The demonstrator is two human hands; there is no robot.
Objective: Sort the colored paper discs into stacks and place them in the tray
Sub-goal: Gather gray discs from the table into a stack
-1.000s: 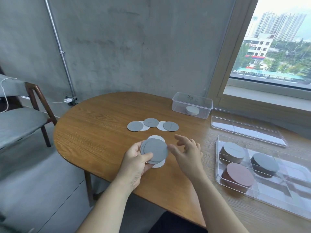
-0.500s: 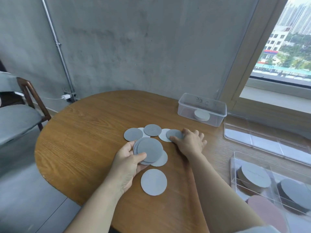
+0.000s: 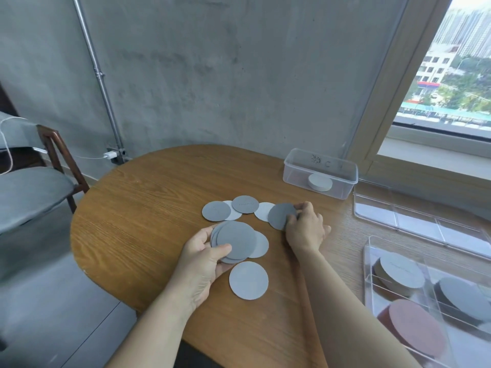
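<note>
The discs look thin, light and slightly bendy, as paper would be. Lying flat on the bench they probably give fingers little to grip. The rim is the place to take one, after tipping an edge up or sliding it over a neighbour. A hard pinch could crease a disc, and a loosely held stack may fan out or slip.

The right hand has its fingers and thumb curled round the right rim of a dark disc. That disc seems tilted, and its left edge overlaps a white disc. The left hand holds a grey stack just above the bench, with the thumb on top at the near-left rim and the fingers beneath. The stack is slightly fanned. The dark disc sits near it, further away and to the right, and the two do not touch.

Other discs lie loose. Two grey discs are beyond the stack, a pale disc is partly under it, and a light disc is just beside the left hand. The tray sits well to the right, with stacks already in its compartments.
</note>
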